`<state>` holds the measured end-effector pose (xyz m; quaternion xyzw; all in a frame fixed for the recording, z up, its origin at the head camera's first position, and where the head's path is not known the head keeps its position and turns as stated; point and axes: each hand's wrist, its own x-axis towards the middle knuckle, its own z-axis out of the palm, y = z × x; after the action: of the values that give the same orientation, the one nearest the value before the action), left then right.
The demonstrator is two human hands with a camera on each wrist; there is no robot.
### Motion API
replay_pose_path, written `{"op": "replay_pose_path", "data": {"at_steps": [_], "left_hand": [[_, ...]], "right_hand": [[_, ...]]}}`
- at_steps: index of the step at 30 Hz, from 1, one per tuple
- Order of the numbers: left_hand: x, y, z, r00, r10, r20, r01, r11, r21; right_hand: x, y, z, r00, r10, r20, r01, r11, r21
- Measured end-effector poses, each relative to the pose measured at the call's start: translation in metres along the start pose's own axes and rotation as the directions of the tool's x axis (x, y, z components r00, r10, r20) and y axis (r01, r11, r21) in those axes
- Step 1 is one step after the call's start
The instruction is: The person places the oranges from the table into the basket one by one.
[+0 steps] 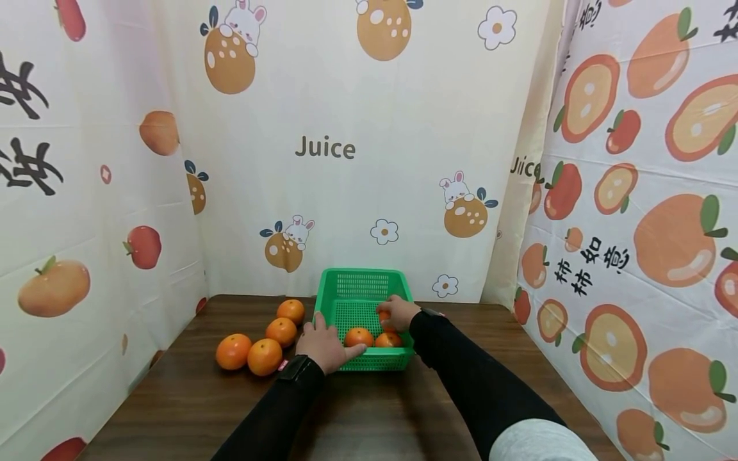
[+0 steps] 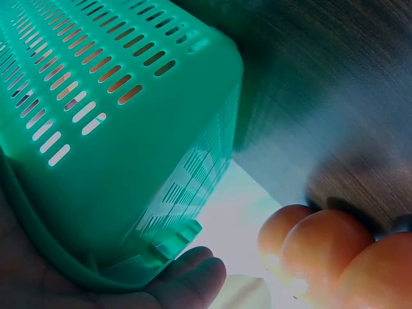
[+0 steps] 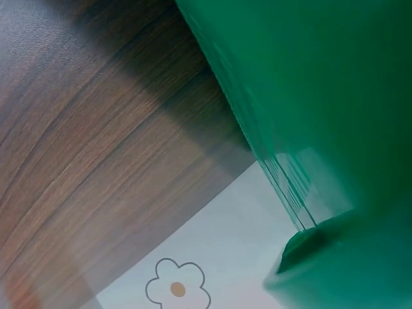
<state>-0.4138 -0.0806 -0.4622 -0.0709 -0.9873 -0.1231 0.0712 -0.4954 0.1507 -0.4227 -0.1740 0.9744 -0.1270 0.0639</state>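
The step in hand looks like setting fruit in the slotted, rectangular green plastic basket [image 1: 369,362] on the dark wood-grain worktop [image 1: 375,416]. The right hand [image 1: 401,313] has its grip curled round a glossy, round orange citrus fruit [image 1: 383,315] at the basket's right; the left hand [image 1: 324,346] rests, grip spread wide, on the rim's near left corner. The next move probably calls for a gentle release beside the neighbours. Counted: one basket; two fruits at its near side [image 1: 359,337] plus the held one, possibly more hidden; four loose fruits [image 1: 265,356] to its left.
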Motion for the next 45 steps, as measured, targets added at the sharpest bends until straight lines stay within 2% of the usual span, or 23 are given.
{"op": "replay_pose_path", "data": {"at_steps": [11,17,20,24,27,30,32,35,40,43,45], "left_hand": [[-0.002,0.002,-0.007,1.000,-0.010,0.004,0.009,1.000,0.011],[-0.002,0.001,-0.005,1.000,-0.001,-0.005,0.001,1.000,0.015],[-0.001,0.000,-0.004,1.000,0.004,-0.008,-0.004,1.000,0.019],[0.000,0.000,-0.001,1.000,0.007,-0.006,-0.007,1.000,0.019],[0.000,0.000,0.001,1.000,0.006,-0.004,-0.006,1.000,0.017],[0.000,0.000,0.002,1.000,0.001,-0.002,-0.001,1.000,0.019],[0.000,0.000,0.003,1.000,0.001,-0.002,-0.001,1.000,0.022],[0.000,0.001,0.002,1.000,0.004,-0.001,-0.004,0.999,0.032],[-0.001,0.001,-0.002,1.000,0.009,-0.002,-0.009,0.999,0.038],[-0.001,0.002,-0.003,1.000,0.010,-0.006,-0.010,1.000,0.027],[-0.002,0.002,-0.003,1.000,0.012,-0.010,-0.012,1.000,0.017]], "right_hand": [[0.009,0.004,0.001,0.999,-0.035,0.005,0.035,0.999,-0.041],[0.013,0.007,0.008,0.997,-0.073,-0.004,0.073,0.996,-0.056],[0.016,0.010,0.013,0.998,-0.067,-0.002,0.066,0.997,-0.050],[0.020,0.012,0.021,1.000,-0.012,0.000,0.012,1.000,0.009],[0.022,0.011,0.025,0.997,0.077,0.008,-0.078,0.988,0.134],[0.021,0.007,0.027,0.981,0.191,0.040,-0.195,0.939,0.282],[0.019,0.004,0.027,0.966,0.252,0.061,-0.258,0.904,0.341],[0.015,0.000,0.026,0.961,0.264,0.079,-0.276,0.905,0.323],[0.010,-0.005,0.021,0.987,0.140,0.080,-0.147,0.986,0.083],[0.010,-0.003,0.021,0.993,0.088,0.085,-0.087,0.996,-0.018],[0.011,-0.001,0.023,0.992,0.092,0.085,-0.091,0.996,-0.009]]}}
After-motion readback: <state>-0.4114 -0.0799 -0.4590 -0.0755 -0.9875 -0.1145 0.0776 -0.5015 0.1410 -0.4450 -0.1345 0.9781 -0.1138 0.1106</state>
